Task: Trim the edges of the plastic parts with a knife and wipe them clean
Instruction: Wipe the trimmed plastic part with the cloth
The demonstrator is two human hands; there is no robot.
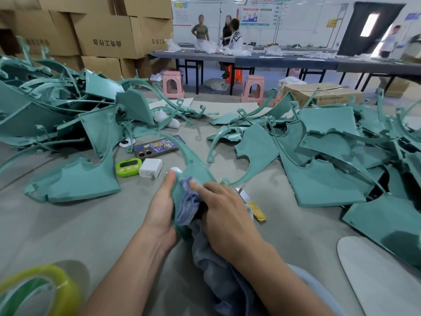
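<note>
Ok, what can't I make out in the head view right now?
All head view:
plastic part, near edge: under cloth, left hand and right hand.
yellow object: partly behind right hand; knife or not, unclear.
tape roll: blurred, cut off bottom-left.
wall posters: too small to read.

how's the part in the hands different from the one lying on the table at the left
The held part is gripped by the left hand, with a cloth pressed on it by the right hand; the left part lies on the table with no hand on it. The held part is tipped up on edge; the left part lies flat. Both are teal plastic with a long curved arm.
</note>
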